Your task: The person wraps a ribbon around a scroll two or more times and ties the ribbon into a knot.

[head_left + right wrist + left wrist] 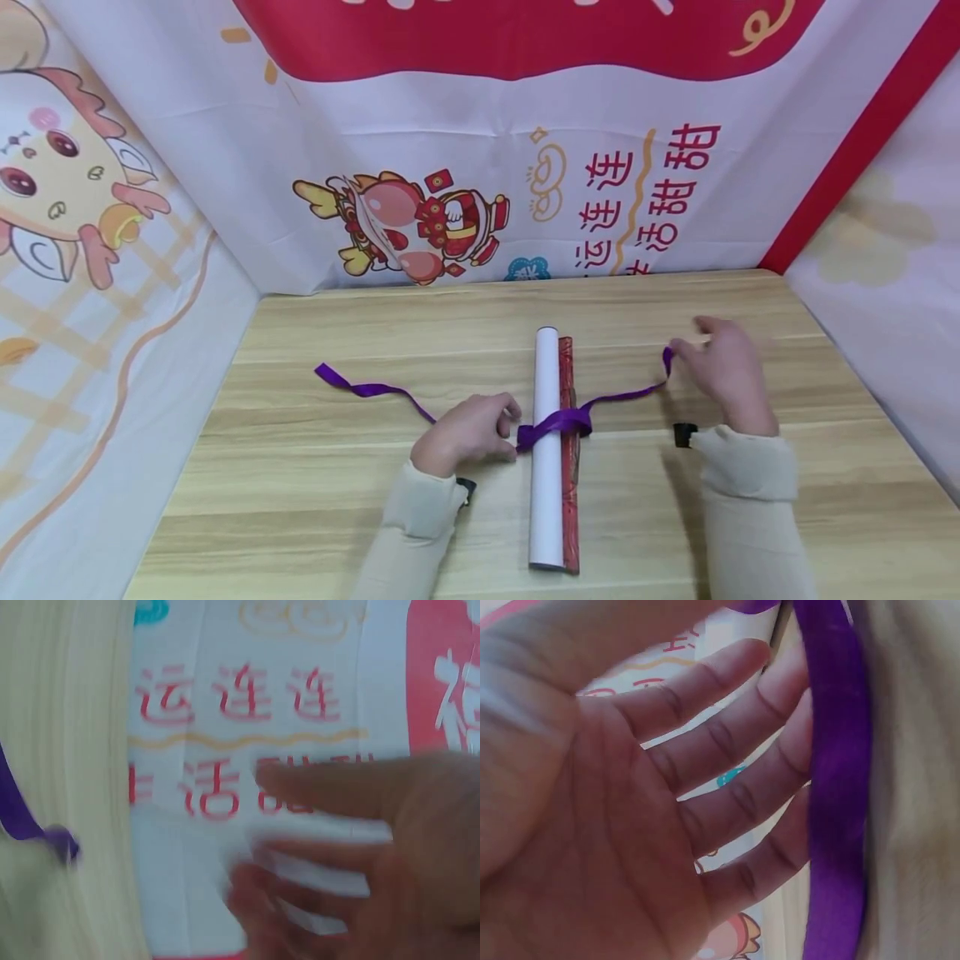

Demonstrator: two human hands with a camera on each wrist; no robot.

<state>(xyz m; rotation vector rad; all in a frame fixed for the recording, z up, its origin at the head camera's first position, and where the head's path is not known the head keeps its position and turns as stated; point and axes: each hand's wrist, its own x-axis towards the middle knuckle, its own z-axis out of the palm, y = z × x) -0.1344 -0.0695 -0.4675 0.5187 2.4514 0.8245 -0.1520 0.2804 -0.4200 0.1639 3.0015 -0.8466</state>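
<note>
A white rolled-up tube (547,500) lies lengthwise on the wooden table, with a red patterned strip (571,525) along its right side. Around the middle of both passes a purple ribbon (558,423), crossed over itself, with one tail trailing to each side. My left hand (468,429) is just left of the tube, its thumb tip near the ribbon; the left wrist view shows loosely bent fingers (727,742) beside the ribbon. Over the right tail's raised end hovers my right hand (723,367). It is blurred in the right wrist view, fingers spread, apart from the ribbon end (64,844).
The wooden table (300,500) meets a printed white cloth (465,108) at the back. Cartoon-printed cloth (172,275) hangs on the left, and another pale cloth (892,275) on the right. Each wrist carries a small black piece (685,434).
</note>
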